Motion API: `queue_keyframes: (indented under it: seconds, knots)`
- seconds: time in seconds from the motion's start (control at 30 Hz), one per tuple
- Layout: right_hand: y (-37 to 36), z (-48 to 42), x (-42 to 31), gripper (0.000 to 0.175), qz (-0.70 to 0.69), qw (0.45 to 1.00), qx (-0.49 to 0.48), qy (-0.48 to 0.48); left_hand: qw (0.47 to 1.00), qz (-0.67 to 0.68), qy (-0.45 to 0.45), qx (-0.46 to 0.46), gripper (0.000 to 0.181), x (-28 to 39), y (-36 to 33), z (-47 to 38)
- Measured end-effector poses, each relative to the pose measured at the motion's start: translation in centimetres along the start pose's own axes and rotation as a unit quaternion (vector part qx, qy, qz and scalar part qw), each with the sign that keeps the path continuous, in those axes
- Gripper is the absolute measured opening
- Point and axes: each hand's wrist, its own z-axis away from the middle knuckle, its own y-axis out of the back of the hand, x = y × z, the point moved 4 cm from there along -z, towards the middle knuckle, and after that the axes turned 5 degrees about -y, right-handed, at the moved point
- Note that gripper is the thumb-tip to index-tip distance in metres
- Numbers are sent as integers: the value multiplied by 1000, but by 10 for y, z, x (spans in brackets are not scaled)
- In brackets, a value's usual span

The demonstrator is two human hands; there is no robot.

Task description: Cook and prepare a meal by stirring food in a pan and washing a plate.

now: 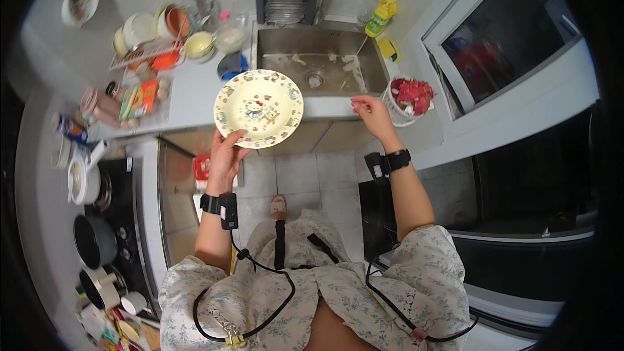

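Observation:
My left hand (225, 158) grips the near left rim of a cream plate (258, 107) printed with cartoon figures, thumb on top and fingers beneath. The plate is held up before the counter's edge, left of the sink. My right hand (373, 116) is raised near the sink's front right corner, fingers bent and holding nothing visible. Just right of it stands a white basket (400, 118) with red dragon fruit peels (414, 95). The steel sink (317, 48) has scraps and suds around its drain.
A dish rack (146, 56) with bowls stands back left. A blue object (234, 66) lies beside the sink. A yellow detergent bottle (380, 18) and a sponge (388, 48) are at its right. Pots, including a dark saucepan (95, 241), stand around the black stove (124, 204) on the left.

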Motion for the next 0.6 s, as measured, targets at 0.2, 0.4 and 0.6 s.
queue_keyframes:
  seconds: [0.2,0.4,0.6]
  knots:
    - [-14,-201,41,18,-36,992,-94,-71,998,-5,50,-26,45,-40,-82,-125]
    - [-38,-382,117,21,115,987,-112,0,998,-6,55,-17,42,-76,-137,-195]
    - [-79,-443,159,19,212,962,-164,39,998,-2,49,31,42,-98,-160,-243]
